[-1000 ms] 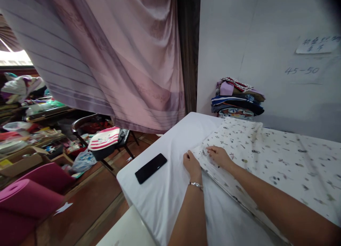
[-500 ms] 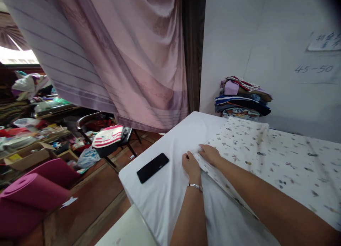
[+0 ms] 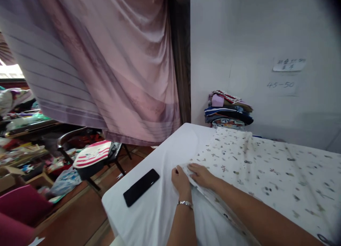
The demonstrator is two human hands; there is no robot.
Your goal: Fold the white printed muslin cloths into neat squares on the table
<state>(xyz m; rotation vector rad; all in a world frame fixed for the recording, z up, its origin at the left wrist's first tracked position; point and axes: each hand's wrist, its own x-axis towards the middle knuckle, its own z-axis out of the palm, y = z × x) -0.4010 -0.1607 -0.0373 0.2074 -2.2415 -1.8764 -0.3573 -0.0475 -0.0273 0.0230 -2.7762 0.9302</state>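
White cloth printed with small scattered motifs (image 3: 262, 164) lies over the right part of the table. My left hand (image 3: 181, 182), with a silver bracelet at its wrist, is closed at the left edge of this printed cloth, its fingers curled in around the edge. Just to its right, my right hand (image 3: 202, 175) rests on top of the same cloth near that edge, fingers stretched out and slightly apart. From the hands toward me, the cloth's edge runs in a loose fold beneath my right forearm. A black phone (image 3: 141, 187) lies flat to the left of my left hand.
The table has a white cover (image 3: 165, 160). Folded clothes (image 3: 228, 109) are stacked beyond its far side by the wall. A pink curtain (image 3: 138, 68) hangs behind. At left are a chair (image 3: 92, 171) bearing a striped fabric piece, cluttered goods and a pink roll (image 3: 22, 207).
The view has swung right and upward, so everything sits lower and farther left. My hands stay at the printed cloth's edge; the fingers of my right hand look more spread.
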